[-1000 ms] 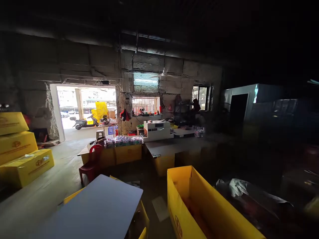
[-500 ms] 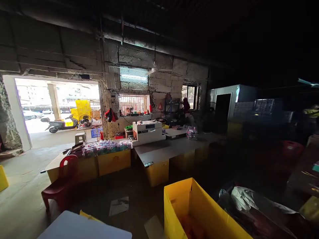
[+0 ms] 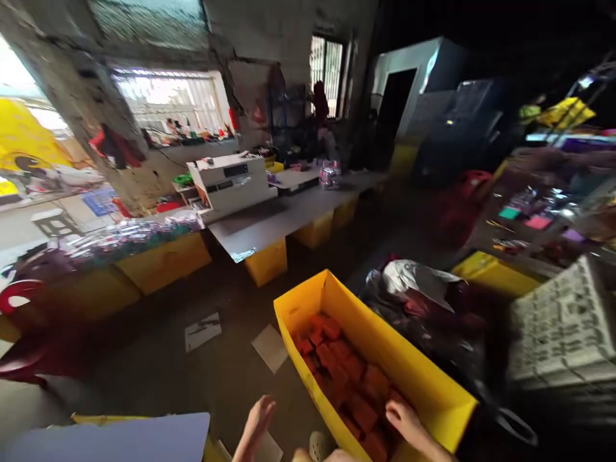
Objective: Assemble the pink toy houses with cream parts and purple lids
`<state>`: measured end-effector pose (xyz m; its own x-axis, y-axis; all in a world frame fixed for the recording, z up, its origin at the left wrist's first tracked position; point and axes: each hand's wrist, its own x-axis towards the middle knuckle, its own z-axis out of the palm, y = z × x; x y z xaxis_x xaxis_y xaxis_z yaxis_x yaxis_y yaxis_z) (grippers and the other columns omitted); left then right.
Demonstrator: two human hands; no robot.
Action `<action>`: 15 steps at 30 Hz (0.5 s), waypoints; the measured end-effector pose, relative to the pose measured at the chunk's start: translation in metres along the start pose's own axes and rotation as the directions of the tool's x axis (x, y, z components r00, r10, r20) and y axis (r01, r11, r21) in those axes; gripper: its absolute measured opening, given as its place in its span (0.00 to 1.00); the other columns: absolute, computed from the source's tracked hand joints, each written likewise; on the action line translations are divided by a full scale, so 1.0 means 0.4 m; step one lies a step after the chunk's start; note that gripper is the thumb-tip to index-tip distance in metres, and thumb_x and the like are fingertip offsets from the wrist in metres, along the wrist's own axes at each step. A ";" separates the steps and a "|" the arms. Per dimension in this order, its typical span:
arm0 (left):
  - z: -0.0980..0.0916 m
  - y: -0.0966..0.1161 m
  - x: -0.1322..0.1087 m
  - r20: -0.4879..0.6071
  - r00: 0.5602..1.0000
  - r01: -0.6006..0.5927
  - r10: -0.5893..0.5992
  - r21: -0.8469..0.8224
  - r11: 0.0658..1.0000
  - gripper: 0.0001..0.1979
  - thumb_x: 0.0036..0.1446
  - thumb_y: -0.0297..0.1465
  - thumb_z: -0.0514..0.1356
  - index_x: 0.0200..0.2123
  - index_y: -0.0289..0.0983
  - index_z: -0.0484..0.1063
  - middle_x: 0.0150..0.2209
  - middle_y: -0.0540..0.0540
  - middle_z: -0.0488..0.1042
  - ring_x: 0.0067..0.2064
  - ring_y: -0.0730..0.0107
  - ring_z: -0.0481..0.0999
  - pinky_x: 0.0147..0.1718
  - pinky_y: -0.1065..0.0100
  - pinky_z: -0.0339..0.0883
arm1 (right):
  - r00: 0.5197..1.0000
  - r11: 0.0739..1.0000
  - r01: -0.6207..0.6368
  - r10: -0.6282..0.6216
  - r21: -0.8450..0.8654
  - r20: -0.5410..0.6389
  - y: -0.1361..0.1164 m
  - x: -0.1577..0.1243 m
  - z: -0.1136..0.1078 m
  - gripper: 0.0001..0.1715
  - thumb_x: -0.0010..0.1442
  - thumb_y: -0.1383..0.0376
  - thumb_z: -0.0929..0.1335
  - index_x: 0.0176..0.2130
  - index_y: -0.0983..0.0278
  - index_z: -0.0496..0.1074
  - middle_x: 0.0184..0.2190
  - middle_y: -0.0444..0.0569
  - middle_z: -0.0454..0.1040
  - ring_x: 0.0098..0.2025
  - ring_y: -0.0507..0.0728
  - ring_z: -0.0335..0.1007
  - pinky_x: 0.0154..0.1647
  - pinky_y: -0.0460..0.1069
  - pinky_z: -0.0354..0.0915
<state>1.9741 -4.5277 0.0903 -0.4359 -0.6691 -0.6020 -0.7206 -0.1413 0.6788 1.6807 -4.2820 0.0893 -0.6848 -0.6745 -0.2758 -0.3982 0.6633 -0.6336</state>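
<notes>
A long yellow box (image 3: 399, 340) stands open on the floor in front of me, with several orange-red blocks (image 3: 341, 366) piled inside. My right hand (image 3: 403, 420) hangs over the box near its right wall, fingers loosely bent and apart, with nothing visible in them. Whether it touches the blocks I cannot tell. Left of the box, over the floor, is my left hand (image 3: 260, 416), slightly blurred, its fingers loosely bent and nothing seen in them. At the lower left lies a pale flat board (image 3: 120, 439) with a yellow edge behind it.
Dark plastic bags (image 3: 423, 321) and a white crate (image 3: 568, 321) flank the box on the right. Ahead is a grey table (image 3: 269, 221) beside a white machine (image 3: 235, 186). A red chair (image 3: 33, 340) stands at left. Cardboard pieces (image 3: 272, 346) lie on the floor.
My view has tilted down and turned right, closer to the yellow box. Its blocks now show clearly, and both my hands have come into view at the bottom.
</notes>
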 end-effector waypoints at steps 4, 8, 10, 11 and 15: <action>0.002 0.063 0.092 0.019 1.000 0.003 -0.004 0.046 0.999 0.12 0.58 0.33 0.54 0.42 0.32 0.70 0.41 0.42 0.76 0.44 0.63 0.76 0.42 0.65 0.69 | 0.987 0.988 -0.156 0.156 0.005 0.031 0.088 -0.028 -0.028 0.13 0.45 0.59 0.60 0.25 0.60 0.70 0.29 0.51 0.78 0.36 0.59 0.75 0.39 0.49 0.67; 0.028 0.167 0.193 0.082 0.994 -0.071 0.067 0.057 0.996 0.15 0.56 0.35 0.54 0.43 0.34 0.70 0.44 0.42 0.76 0.44 0.65 0.76 0.38 0.70 0.70 | 0.937 0.937 -0.349 0.349 -0.017 0.011 0.157 -0.133 -0.011 0.07 0.45 0.63 0.62 0.19 0.60 0.64 0.19 0.46 0.73 0.27 0.58 0.72 0.31 0.48 0.64; 0.047 0.218 0.240 0.121 0.989 -0.096 0.085 0.087 0.992 0.15 0.56 0.36 0.55 0.44 0.33 0.70 0.44 0.41 0.76 0.42 0.65 0.77 0.38 0.70 0.70 | 0.903 0.903 -0.430 0.430 -0.019 0.005 0.176 -0.212 0.002 0.09 0.46 0.64 0.63 0.17 0.60 0.62 0.17 0.44 0.70 0.25 0.57 0.70 0.29 0.48 0.62; 0.056 0.243 0.264 0.145 0.985 -0.108 0.092 0.109 0.988 0.16 0.56 0.36 0.55 0.44 0.33 0.70 0.43 0.42 0.77 0.41 0.66 0.78 0.38 0.69 0.70 | 0.884 0.884 -0.467 0.467 -0.017 0.002 0.180 -0.250 0.008 0.10 0.47 0.65 0.62 0.17 0.60 0.62 0.16 0.44 0.70 0.25 0.57 0.70 0.28 0.47 0.62; 0.083 0.326 0.353 0.255 0.961 -0.167 0.111 0.211 0.963 0.16 0.60 0.36 0.54 0.47 0.33 0.68 0.43 0.43 0.75 0.38 0.69 0.77 0.40 0.63 0.70 | 0.797 0.797 -0.604 0.604 -0.007 -0.007 0.163 -0.358 0.040 0.11 0.51 0.66 0.60 0.19 0.60 0.63 0.18 0.45 0.72 0.26 0.57 0.72 0.29 0.47 0.62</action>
<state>1.8005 -4.6163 0.0799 -0.6361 -0.4720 -0.6104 -0.7349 0.1294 0.6657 1.7626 -4.1474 0.0762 -0.7908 -0.1345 -0.5971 0.0923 0.9382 -0.3336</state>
